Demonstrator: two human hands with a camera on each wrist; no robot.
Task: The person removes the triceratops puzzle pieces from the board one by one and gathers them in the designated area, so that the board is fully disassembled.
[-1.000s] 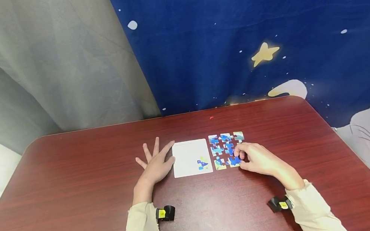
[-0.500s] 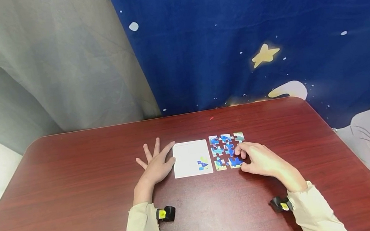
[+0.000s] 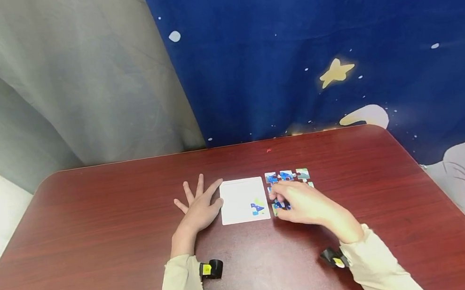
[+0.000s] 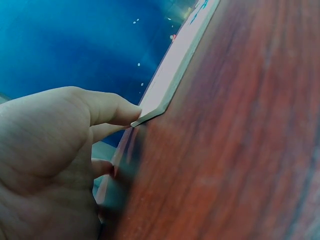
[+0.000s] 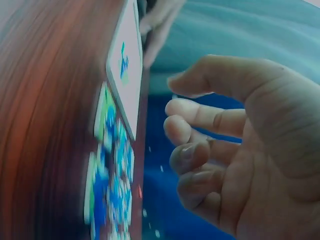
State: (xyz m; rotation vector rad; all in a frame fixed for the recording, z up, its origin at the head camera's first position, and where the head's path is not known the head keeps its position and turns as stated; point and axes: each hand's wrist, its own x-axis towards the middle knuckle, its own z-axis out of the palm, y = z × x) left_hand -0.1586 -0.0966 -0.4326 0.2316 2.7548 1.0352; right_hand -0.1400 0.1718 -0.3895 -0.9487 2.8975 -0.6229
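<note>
A white square puzzle board (image 3: 237,194) lies flat on the table, with a small blue and green puzzle piece (image 3: 257,207) in its lower right part. My left hand (image 3: 200,210) has its fingers spread, with thumb and index finger touching the board's left side; in the left wrist view fingertips meet the board (image 4: 172,70) at its corner. Over the loose puzzle pieces (image 3: 302,173) right of the board hovers my right hand (image 3: 302,204), fingers loosely bent, hiding several of them. The right wrist view shows nothing between thumb and fingers, and blurred pieces (image 5: 120,170) below.
The reddish-brown table (image 3: 110,233) ends at a back edge in front of a grey curtain (image 3: 81,85) and a blue curtain (image 3: 258,66) with stars and a cat. A tiny red bit (image 3: 269,150) lies near the back edge.
My right hand has moved left, from the right side of the loose pieces to over their left and middle columns. The left hand stays at the board; the head view has shifted slightly.
</note>
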